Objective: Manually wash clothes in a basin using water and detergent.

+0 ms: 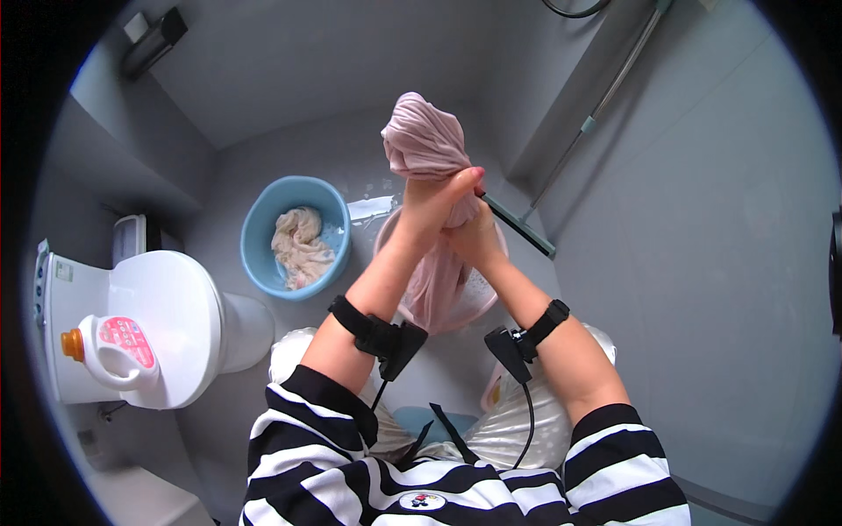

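Observation:
Both of my hands grip a pink cloth [424, 135], perhaps a garment, above a pink basin [492, 299]. My left hand [431, 204] is closed around the cloth just below its bunched, twisted top. Lower down and slightly to the right, my right hand [477, 237] clasps the same cloth. Its loose end hangs down between my forearms into the basin, where white suds show on the right side. My forearms hide much of the basin. To the left, a light blue basin [253, 263] holds a wrung, cream-coloured cloth [299, 246] and a little sudsy water.
A white toilet [171, 322] stands at the left with a detergent jug [118, 352] on its closed lid. A squeegee [520, 227] leans against the right wall, its blade beside the pink basin. A white strip [370, 208] lies on the grey floor between the basins.

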The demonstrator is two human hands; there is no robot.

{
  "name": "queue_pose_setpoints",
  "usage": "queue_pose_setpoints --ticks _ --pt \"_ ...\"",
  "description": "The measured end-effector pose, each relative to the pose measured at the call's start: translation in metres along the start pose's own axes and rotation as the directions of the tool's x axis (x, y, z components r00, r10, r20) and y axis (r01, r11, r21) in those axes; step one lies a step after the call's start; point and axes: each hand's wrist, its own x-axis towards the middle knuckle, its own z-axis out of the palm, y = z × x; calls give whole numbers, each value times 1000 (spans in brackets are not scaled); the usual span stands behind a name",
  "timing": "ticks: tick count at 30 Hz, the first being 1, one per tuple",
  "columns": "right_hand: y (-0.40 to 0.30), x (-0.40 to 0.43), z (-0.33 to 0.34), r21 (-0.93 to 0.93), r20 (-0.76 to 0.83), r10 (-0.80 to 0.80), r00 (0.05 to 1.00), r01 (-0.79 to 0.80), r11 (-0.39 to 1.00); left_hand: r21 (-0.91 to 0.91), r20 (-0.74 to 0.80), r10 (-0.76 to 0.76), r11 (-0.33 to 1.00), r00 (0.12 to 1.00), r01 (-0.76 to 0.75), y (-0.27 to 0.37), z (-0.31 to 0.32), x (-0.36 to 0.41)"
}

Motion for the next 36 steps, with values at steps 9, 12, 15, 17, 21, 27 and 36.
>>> queue_pose_setpoints --ticks 9,12,15,17,21,27,36 --pt "-3 19 -21 572 42 236 971 -217 791 240 505 -74 969 860 -57 -29 -17 -20" --pt "-18 22 -12 687 106 141 984 -175 706 496 314 -39 859 948 -129 -28 -15 -20" --pt "-17 23 -9 717 124 216 969 -238 655 556 194 -10 825 981 -102 -46 -14 -14" --pt "-13 26 -9 545 -22 228 973 -180 819 609 166 27 783 986 -124 -45 -12 -13" --pt "-10 30 -4 504 -84 282 956 -203 840 607 80 158 776 984 -174 -49 -6 -16" --pt "3 28 2 452 -267 317 910 -172 875 812 10 170 573 985 -107 -44 5 -20" --pt "25 6 -19 361 368 86 926 -228 904 147 -101 98 986 990 -83 -32 -14 3"
